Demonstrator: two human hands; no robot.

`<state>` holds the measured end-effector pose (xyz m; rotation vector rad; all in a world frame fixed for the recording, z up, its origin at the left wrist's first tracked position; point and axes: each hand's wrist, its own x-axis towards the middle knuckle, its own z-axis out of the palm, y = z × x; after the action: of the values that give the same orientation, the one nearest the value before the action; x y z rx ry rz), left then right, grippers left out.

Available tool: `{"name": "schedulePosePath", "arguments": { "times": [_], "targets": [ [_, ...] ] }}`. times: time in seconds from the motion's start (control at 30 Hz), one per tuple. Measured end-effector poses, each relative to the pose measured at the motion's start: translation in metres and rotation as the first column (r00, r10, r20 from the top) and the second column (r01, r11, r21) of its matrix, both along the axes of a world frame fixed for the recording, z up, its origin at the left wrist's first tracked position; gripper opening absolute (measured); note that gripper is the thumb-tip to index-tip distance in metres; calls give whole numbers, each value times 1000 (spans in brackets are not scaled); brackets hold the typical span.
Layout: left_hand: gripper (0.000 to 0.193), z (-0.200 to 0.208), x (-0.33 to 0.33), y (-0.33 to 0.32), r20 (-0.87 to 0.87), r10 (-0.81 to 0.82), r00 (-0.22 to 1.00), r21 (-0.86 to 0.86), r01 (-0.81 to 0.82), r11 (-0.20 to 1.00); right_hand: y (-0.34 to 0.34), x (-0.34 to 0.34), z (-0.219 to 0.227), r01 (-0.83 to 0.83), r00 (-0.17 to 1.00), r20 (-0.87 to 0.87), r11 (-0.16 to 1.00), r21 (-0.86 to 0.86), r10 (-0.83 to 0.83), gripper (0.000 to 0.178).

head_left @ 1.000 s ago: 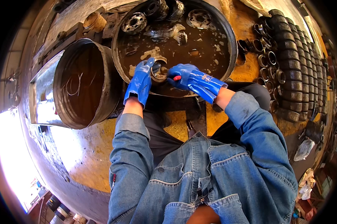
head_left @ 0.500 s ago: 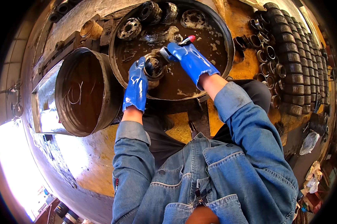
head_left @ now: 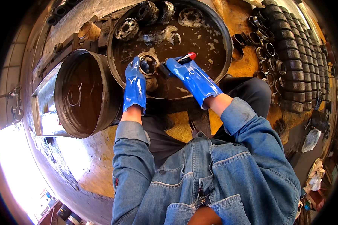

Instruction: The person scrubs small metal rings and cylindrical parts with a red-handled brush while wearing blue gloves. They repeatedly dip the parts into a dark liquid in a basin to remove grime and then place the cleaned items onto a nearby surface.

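Blue rubber gloves cover both my hands. My left hand (head_left: 136, 83) grips a metal ring (head_left: 149, 55), its round opening facing up over the near part of a wide round tub (head_left: 229, 41) of brown liquid. Closed round a brush (head_left: 187, 58) with a red-tipped handle is my right hand (head_left: 191, 75). The brush's dark head is at the ring's right side; whether it touches the ring I cannot tell. Just below the ring is a rounded brownish object (head_left: 151, 84), partly hidden by my left glove.
Several dirty round metal parts (head_left: 126, 29) sit at the tub's far side. On the left stands a metal drum (head_left: 108, 90) holding brown liquid. Loose rings (head_left: 269, 49) and stacked rows of dark cylindrical parts (head_left: 288, 56) are on the right. A brown pot (head_left: 89, 30) is far left.
The ring has turned so that its opening shows more plainly. My right hand and the brush have moved slightly down and toward the left, with the brush head lower beside the ring.
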<state>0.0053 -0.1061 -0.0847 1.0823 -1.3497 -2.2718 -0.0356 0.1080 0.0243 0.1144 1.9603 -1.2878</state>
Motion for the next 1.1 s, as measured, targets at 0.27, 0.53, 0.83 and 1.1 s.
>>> {"name": "schedulePosePath", "arguments": {
  "times": [0.27,0.53,0.83,1.1],
  "targets": [
    [32,21,5,24,170,-315,934,-186,345,920,-3,-16,-69,-369,691,-529,870,328,493,30],
    [36,-29,4,14,143,-320,937,-312,350,883,-20,-23,-52,-451,257,-515,572,685,818,27],
    [37,2,15,16,238,-338,910,-414,410,813,-15,-18,-37,-449,889,-38,884,131,457,47],
    [37,18,13,21,322,-347,881,-516,470,716,-36,-11,-79,619,647,667,765,-177,-369,17]
  ]
}}
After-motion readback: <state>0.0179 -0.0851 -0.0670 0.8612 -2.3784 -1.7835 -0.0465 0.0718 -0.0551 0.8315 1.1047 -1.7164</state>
